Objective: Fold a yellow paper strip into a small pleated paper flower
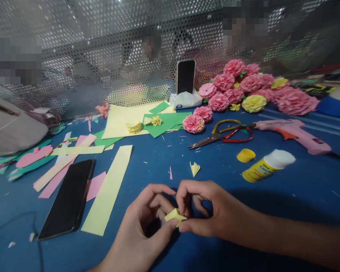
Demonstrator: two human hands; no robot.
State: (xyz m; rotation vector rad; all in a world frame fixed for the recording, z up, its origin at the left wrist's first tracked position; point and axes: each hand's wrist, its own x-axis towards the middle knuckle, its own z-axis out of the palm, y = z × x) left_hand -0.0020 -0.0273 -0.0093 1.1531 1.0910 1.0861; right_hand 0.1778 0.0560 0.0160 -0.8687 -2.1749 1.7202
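Between both hands is a small folded piece of yellow paper, low in the middle of the view. My left hand pinches its left side with thumb and fingers. From the right, my right hand grips the other edge between thumb and forefinger. Part of the paper is hidden behind the fingertips. Just beyond the hands lies another folded yellow paper piece, pointed at one end. A long pale yellow paper strip rests to the left of my left hand.
A black phone lies at left. Scissors, a pink glue gun, a glue stick and its yellow cap are at right. Pink paper flowers pile up behind. A perforated metal panel stands at the back.
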